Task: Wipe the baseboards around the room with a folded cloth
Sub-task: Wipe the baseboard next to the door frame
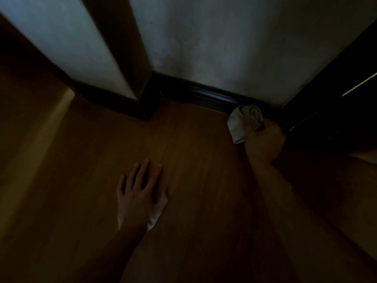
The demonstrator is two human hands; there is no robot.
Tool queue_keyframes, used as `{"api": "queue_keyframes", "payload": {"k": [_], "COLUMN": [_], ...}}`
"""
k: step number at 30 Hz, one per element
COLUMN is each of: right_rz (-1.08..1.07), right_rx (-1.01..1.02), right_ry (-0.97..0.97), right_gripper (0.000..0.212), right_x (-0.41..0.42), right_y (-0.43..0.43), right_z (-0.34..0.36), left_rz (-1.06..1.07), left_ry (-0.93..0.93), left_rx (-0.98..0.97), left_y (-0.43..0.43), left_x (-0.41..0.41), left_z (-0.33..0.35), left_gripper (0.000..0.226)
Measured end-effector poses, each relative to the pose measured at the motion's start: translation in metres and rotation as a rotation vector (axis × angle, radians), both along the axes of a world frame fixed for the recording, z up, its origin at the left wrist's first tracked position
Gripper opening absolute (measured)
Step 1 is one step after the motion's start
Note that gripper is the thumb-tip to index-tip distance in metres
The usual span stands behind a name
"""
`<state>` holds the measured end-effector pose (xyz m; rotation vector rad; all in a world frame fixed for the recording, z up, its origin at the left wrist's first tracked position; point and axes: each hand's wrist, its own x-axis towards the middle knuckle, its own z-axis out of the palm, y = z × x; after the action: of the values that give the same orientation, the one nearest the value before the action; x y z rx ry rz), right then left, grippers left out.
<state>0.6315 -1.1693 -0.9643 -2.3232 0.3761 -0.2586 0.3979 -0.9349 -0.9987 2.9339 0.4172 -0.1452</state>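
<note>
Left hand (pixel 142 193): flat on the wooden floor (pixel 81 180), fingers straight and spread, grip released, holding nothing.
Right hand (pixel 264 142): fist clenched round the folded cloth (pixel 243 121), knuckles up.
Folded cloth: pale, bunched; its far end touches the dark baseboard (pixel 204 94), near the room's right corner.
Baseboard: runs along the foot of the pale wall (pixel 224 48).
Right edge: dark panel (pixel 336 94), probably a door; too dim to tell.
</note>
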Motion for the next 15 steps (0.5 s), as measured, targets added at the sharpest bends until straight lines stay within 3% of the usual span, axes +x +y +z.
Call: {"api": "queue_keyframes", "payload": {"k": [15], "right_rz": [0.112], "right_rx": [-0.081], "right_ry": [-0.011], "right_gripper": [0.030], "right_x": [0.003], "right_y": [0.014], "right_z": [0.004], "left_rz": [-0.092], "left_ry": [-0.079], "left_rx": [-0.024], "left_y": [-0.021], "left_x": [0.026], "left_z": [-0.005], "left_gripper": [0.065]}}
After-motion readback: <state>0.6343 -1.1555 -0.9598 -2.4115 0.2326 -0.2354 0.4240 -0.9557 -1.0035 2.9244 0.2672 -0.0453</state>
